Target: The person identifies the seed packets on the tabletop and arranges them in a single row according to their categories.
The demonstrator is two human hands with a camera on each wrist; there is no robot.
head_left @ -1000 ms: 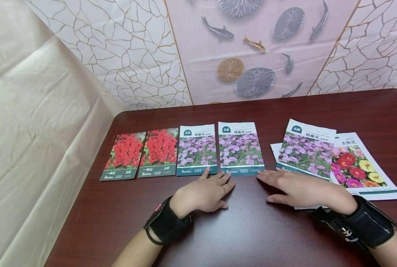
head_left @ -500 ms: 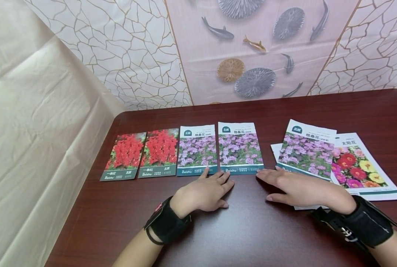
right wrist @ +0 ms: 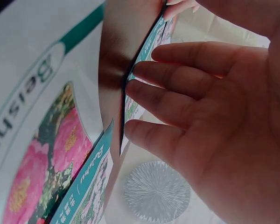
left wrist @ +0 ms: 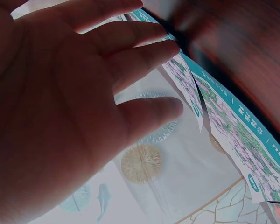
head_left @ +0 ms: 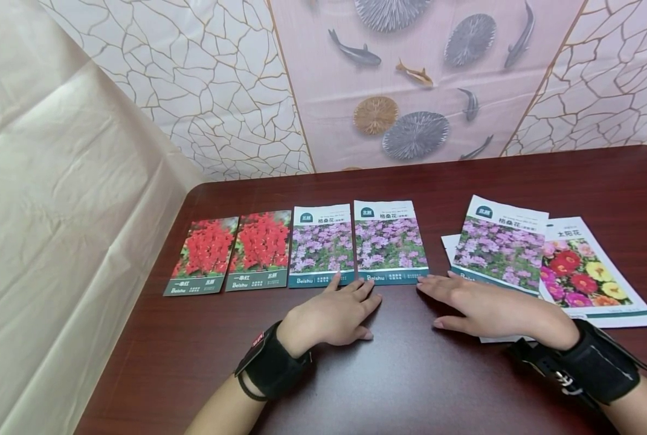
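Four flower seed packets lie in a row: two red-flower packets (head_left: 203, 248) on the left, then a purple-flower packet (head_left: 321, 244) and a second purple-flower packet (head_left: 391, 241). My left hand (head_left: 328, 314) rests palm down, its fingertips at the lower edges of both purple packets. Near the lower right corner of the second one are the fingertips of my right hand (head_left: 489, 305), which lies across the bottom of a tilted purple packet (head_left: 499, 244). Straight fingers show in the left wrist view and in the right wrist view, with nothing held in either palm.
Under the tilted purple packet lie larger white packets, one with a red-and-yellow flower picture (head_left: 584, 272). They sit at the right of the dark wooden table (head_left: 399, 380). A patterned cloth (head_left: 323, 90) hangs behind, and a cream cloth (head_left: 73, 211) borders the left.
The second purple-flower packet has slid very slightly left, and my right fingertips have shifted a little left with it. My left hand stays almost still.
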